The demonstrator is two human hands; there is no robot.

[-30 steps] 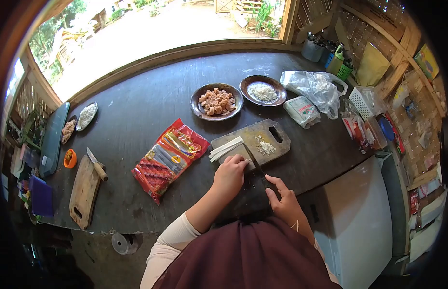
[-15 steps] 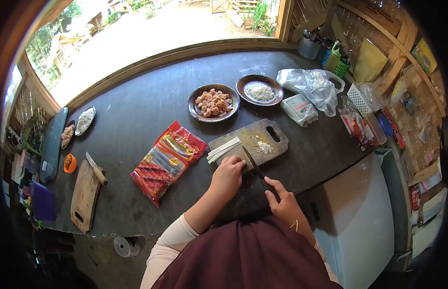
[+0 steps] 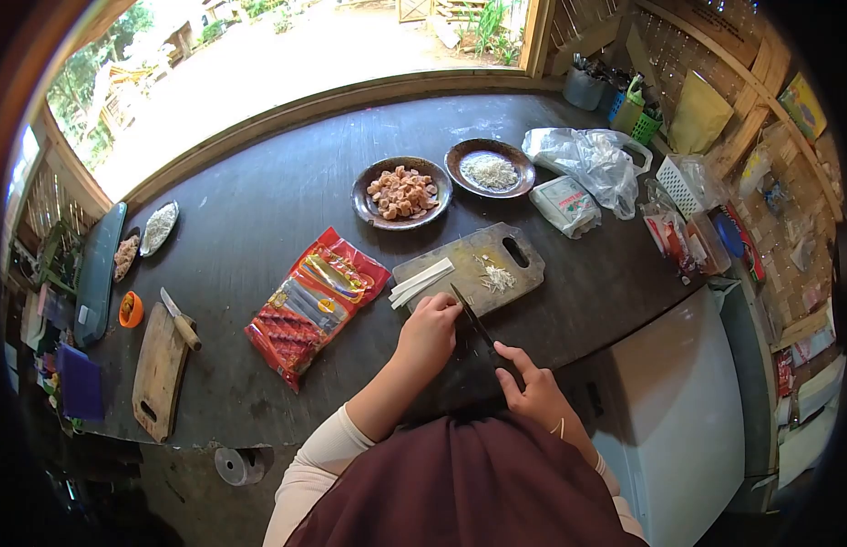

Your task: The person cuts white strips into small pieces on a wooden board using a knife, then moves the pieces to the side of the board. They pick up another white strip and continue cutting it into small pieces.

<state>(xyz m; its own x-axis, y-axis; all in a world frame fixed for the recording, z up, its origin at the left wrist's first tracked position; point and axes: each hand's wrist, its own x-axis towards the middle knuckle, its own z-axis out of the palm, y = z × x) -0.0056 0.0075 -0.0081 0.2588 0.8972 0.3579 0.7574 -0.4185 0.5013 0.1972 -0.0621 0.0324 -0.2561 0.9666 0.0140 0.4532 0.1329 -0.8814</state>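
My right hand (image 3: 534, 387) is closed around the handle of a dark-bladed knife (image 3: 473, 316), its blade slanting up and left over the near edge of a worn wooden cutting board (image 3: 469, 244). Curled at that same edge, just left of the blade, are the fingers of my left hand (image 3: 427, 333); they hide whatever they pinch. Beside them on the board lie several pale, flat strips (image 3: 421, 281). A small heap of thin pale shreds (image 3: 498, 277) sits further right, below the board's handle hole.
A red sausage-type packet (image 3: 318, 305) lies left of the board. Behind stand a bowl of brownish chunks (image 3: 361, 208) and a plate of white shreds (image 3: 455, 173). Plastic bags (image 3: 592, 169) lie at right. At far left, a small knife (image 3: 182, 319) rests on another board (image 3: 156, 378).
The knife tip has shifted slightly left, closer to my left fingers, and my right hand has moved slightly with it. My left hand stays nearly in place.
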